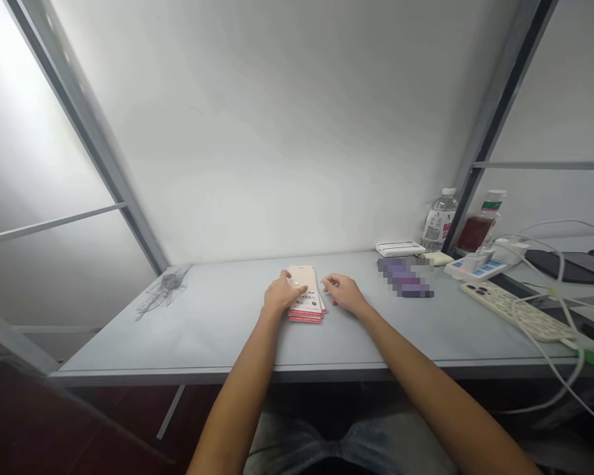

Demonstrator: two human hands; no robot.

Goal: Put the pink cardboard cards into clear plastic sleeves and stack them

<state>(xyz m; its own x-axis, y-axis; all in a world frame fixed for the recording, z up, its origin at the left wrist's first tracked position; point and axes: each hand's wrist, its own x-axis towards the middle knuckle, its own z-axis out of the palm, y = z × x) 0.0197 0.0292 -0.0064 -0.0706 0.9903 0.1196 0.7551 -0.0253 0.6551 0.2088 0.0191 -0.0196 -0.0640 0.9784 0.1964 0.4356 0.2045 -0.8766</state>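
Note:
A small stack of pale paper packets (305,305) with red lower edges and dark printing lies on the grey table in front of me. The packets are slightly fanned at the lower right. My left hand (280,293) rests over the stack's left side, its thumb across the top packet and the index finger apart from it. Just right of the stack is my right hand (345,293), with its fingers bent and thumb apart. Nothing shows between its fingertips.
To the right lie a pixelated purple item (406,277), a white power bank (400,249) and a patterned phone case (515,313). A clear bottle (438,221), a bottle of dark red liquid (478,227) and a power strip (480,265) with trailing cables stand behind. Dark scribble marks (167,288) are at left.

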